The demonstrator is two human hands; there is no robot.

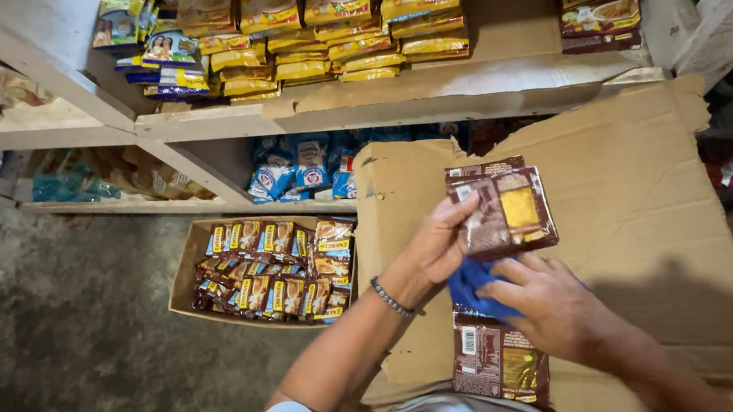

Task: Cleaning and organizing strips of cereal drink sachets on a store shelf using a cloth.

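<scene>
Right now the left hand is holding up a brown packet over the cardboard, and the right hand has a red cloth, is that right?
Not quite: the cloth is blue, not red. The head view shows the right hand gripping it just below the brown packet, which the left hand does hold up over the cardboard.

A small shop or its stockroom is shown. Rough white-painted wooden shelves are lined with flattened cardboard and stacked with many identical yellow and brown foil sachets, while blue and white packets are crowded on the lower shelf. An open shallow cardboard box filled with rows of brown and yellow sachets is set on the bare grey concrete floor. Goods are kept in bulk, in unopened multiples, rather than as single household items.
</scene>
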